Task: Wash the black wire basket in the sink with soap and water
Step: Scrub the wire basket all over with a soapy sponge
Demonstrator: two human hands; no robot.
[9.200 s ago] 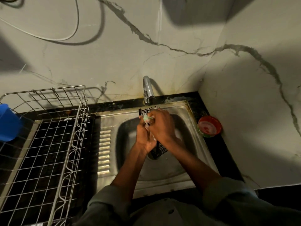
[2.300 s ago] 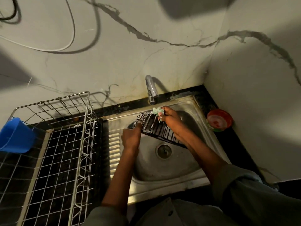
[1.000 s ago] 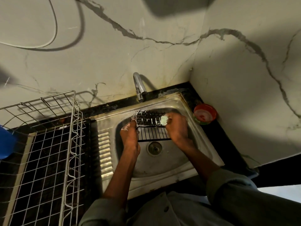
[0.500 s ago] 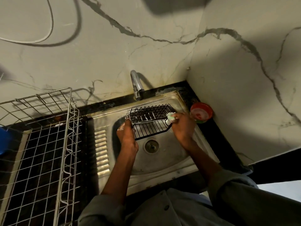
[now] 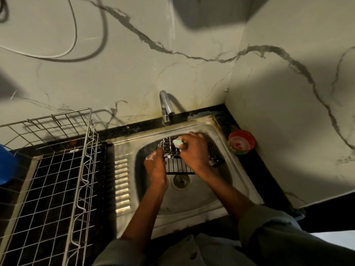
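Note:
The black wire basket (image 5: 175, 166) is held over the bowl of the steel sink (image 5: 194, 198), just above the drain. My left hand (image 5: 154, 166), with foam on its fingers, grips the basket's left edge. My right hand (image 5: 194, 150) is closed on a pale green scrubber (image 5: 177, 143) and presses it against the soapy upper wires. The right hand hides most of the basket's right side; a dark end of it (image 5: 215, 154) shows past the wrist.
The tap (image 5: 166, 110) stands at the back of the sink; no water shows. A red soap dish (image 5: 241, 142) sits on the counter at the right corner. A large steel wire rack (image 5: 57, 179) fills the left counter, with a blue cup (image 5: 7, 166) at its edge.
The basket has tipped from lying open side up to a steeper tilt. My right hand with the scrubber has moved left, from the basket's right end onto its upper wires.

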